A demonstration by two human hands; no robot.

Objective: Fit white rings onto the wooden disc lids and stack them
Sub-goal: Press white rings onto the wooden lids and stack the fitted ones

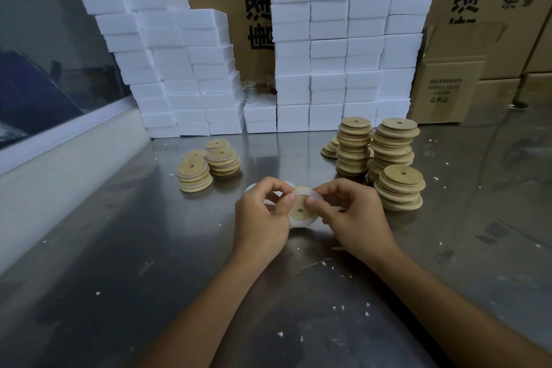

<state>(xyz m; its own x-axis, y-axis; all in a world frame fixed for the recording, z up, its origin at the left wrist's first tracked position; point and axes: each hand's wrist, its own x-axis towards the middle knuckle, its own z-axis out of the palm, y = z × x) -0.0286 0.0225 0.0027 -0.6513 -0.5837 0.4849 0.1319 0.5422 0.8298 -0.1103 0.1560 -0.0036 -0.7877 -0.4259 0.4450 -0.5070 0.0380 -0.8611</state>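
The fingers [289,199] of both hands are curled and pinch one wooden disc lid [300,210] between them, with a white ring [303,222] around its edge. The lid is held just above the metal table [119,248], in the middle, close to the person.

Far on the left there are short stacks of lids with rings [209,163], and thin white lines show between the discs. Behind them stands a wall of white foam blocks [185,69].

Next comes the left hand [263,212]. Its thumb presses on the top of the lid near the little hole. A loose white ring [251,187] peeks out behind this hand, lying on the table.

Then comes the right hand [352,212]. Its thumb and fingers hold the right edge of the lid and the ring there.

On the right are taller stacks of plain wooden lids [385,155]. Brown cardboard boxes [448,75] stand at the back. Small white crumbs [337,308] lie on the table.
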